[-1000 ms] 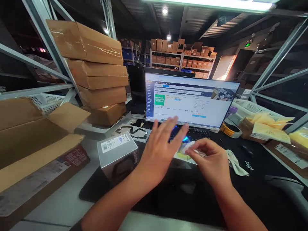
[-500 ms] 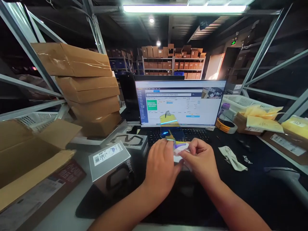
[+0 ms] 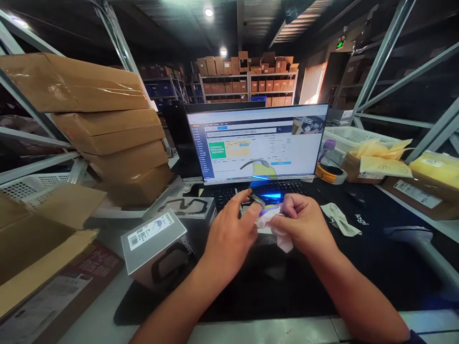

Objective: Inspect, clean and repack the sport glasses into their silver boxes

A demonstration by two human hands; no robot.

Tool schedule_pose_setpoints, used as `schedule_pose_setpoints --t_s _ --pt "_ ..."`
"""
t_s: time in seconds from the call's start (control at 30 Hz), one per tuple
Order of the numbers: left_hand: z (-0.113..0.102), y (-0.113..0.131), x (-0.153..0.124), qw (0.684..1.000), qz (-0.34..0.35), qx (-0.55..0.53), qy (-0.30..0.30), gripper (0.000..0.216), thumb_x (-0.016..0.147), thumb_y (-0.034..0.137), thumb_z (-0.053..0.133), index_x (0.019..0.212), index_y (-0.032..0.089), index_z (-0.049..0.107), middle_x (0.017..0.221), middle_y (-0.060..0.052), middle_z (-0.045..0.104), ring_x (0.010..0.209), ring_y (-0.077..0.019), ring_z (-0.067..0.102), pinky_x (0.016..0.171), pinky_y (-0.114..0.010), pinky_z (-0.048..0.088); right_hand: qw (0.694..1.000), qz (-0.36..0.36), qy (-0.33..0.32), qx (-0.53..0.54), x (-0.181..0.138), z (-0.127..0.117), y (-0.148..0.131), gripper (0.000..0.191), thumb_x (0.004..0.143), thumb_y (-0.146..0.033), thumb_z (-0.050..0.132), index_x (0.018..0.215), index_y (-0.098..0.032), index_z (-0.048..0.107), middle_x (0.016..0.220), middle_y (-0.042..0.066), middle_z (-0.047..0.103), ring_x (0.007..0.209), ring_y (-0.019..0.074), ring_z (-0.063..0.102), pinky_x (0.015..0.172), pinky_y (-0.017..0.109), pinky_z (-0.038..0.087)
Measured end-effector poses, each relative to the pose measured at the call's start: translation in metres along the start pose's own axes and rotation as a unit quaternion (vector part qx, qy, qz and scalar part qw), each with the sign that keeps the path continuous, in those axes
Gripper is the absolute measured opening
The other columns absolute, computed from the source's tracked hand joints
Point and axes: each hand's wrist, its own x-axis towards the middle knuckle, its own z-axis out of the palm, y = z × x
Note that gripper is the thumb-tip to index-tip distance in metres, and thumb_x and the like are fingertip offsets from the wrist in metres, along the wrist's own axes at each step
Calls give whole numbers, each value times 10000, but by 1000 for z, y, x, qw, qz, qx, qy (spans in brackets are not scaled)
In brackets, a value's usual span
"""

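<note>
A pair of sunglasses with a large yellow-blue mirrored lens stands up in front of me, between my hands and the monitor. My left hand grips its near end, thumb and fingers closed around it; part of the frame is hidden behind the fingers. In my right hand, a crumpled white tissue is pinched between thumb and curled fingers, pressed against the lower part of the lens. A grey box with a white label and a printed glasses outline sits left of my left hand.
Behind the hands are a keyboard and a lit monitor. To the right lie a pale cloth, a scanner, a tape roll and a mouse. An open carton and stacked cartons stand left.
The left fingers have loosened and lifted a little, and more of the lens shows above the hands. More of the tissue hangs below my right hand. The head view has shifted.
</note>
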Motion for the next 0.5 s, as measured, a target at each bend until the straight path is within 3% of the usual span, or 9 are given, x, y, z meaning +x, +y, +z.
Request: schedule_pose_setpoints --t_s 0.13,0.23,0.33,0.5 --pt "-9 -11 6 995 62 14 -76 547 755 -55 571 1215 230 494 1379 -152 542 1087 -284 663 868 -433 594 990 83 9 115 12 -9 -1 573 459 -176 885 550 -216 321 472 -95 467 411 50 412 404 170 343" --pt "-9 -16 7 991 89 24 -93 541 757 -60 560 1217 218 499 1379 -161 557 1063 -288 680 852 -433 600 974 126 28 186 18 -10 -3 606 416 -164 914 562 -217 329 459 -86 516 420 79 483 405 173 378" --pt "-6 -17 5 990 91 22 -104 505 802 -28 553 1236 222 489 1399 -163 555 1037 -280 704 779 -393 617 962 128 53 235 22 -12 -6 621 427 -142 929 549 -209 323 458 -88 519 424 75 483 417 177 393" --pt "-6 -17 -1 978 65 -13 -195 578 825 -23 506 1320 267 444 1510 -117 481 945 -209 736 682 -307 619 954 128 42 268 31 -23 -4 584 450 -122 936 552 -209 367 528 -64 574 476 101 530 485 236 465"
